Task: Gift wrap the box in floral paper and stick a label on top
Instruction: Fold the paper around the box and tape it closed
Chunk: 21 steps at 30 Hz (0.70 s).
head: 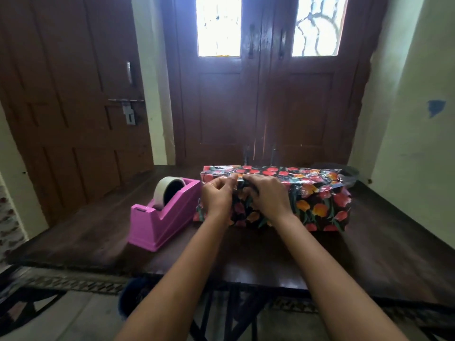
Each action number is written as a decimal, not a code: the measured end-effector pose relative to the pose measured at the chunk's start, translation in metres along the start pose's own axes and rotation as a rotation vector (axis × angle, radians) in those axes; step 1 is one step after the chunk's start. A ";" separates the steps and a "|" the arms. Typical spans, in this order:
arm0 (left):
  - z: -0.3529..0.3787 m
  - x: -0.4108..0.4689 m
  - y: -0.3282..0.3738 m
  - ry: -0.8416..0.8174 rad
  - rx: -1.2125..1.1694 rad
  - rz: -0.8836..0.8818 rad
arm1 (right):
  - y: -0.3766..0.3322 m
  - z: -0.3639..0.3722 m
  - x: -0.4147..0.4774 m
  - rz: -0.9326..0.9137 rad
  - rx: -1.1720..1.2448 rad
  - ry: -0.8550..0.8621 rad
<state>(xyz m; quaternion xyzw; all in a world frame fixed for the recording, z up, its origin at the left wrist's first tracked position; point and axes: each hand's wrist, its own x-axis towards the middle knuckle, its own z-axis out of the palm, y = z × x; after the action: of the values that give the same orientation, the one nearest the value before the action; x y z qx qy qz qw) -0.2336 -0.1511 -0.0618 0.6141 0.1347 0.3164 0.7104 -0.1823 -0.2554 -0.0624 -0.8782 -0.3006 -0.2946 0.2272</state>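
Observation:
A long box wrapped in black floral paper (317, 205) with red and orange tulips lies across the far middle of the dark wooden table (98, 232). Both hands work at the box's left part, along its near top edge. My left hand (218, 196) has its fingers curled and pinches something small and pale, probably a strip of tape, at the paper's top edge. My right hand (267, 195) lies over the paper seam beside it, fingers bent and pressing down. No label is visible.
A pink tape dispenser (161, 217) with a roll of tape stands just left of the box. A dark crumpled bag (347, 172) lies behind the box's right end. Brown wooden doors rise close behind the table. The table's near edge runs below my forearms.

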 end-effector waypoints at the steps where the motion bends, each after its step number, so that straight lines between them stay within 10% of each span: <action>1: 0.003 0.004 -0.003 0.016 0.059 0.016 | 0.000 0.001 0.001 0.010 -0.005 -0.004; 21: -0.007 0.013 -0.017 0.121 0.820 0.177 | 0.009 0.007 0.004 -0.027 -0.062 -0.040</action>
<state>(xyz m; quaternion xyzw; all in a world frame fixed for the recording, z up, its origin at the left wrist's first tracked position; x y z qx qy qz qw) -0.2234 -0.1382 -0.0773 0.8353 0.2380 0.3318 0.3681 -0.1710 -0.2566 -0.0665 -0.8864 -0.3075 -0.2894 0.1896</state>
